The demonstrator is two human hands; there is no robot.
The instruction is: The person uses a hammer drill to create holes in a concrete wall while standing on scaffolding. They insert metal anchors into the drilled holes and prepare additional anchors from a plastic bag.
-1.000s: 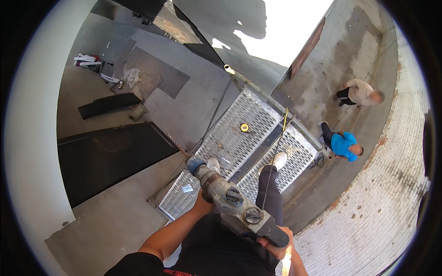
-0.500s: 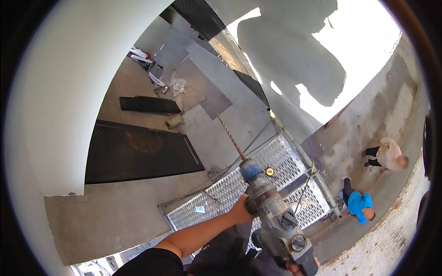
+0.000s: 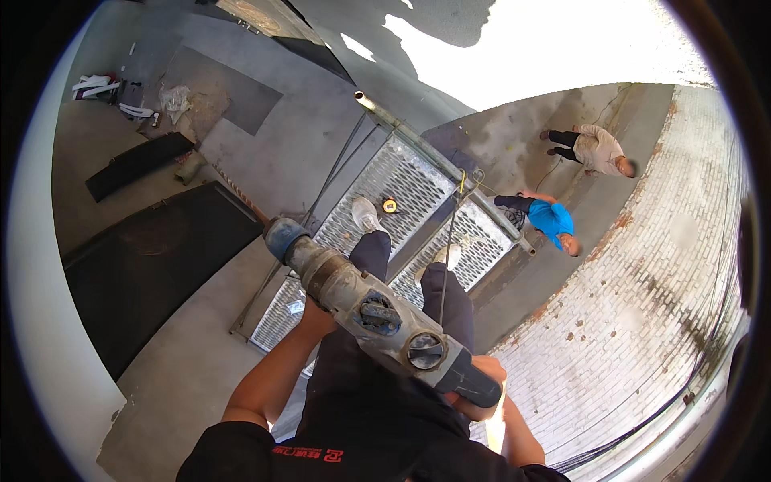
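Observation:
A grey, dusty rotary hammer drill [image 3: 341,281] with a blue collar spans the middle of the view, in front of my body. Its long spiral drill bit [image 3: 238,192] points to the upper left. My left hand [image 3: 316,318] is closed at the front of the drill, mostly hidden behind its body. At the rear, my right hand [image 3: 482,389] wraps around the drill's back handle. Below the drill, my shoes stand on a perforated metal scaffold platform [image 3: 405,173]. A round yellow-and-black tape measure [image 3: 389,206] lies on it beside my left shoe [image 3: 365,214].
Scaffold pipes [image 3: 414,138] edge the platform. On the ground at right are a person in blue [image 3: 551,218] and a person in a light top [image 3: 598,150]. A white brick wall [image 3: 618,313] bounds the right. Dark door panels [image 3: 161,265] lie at left.
The view has swung to the right. The drill is drawn closer to my body and lies further left, its bit now over the dark panels. My shoes and right arm have come into view.

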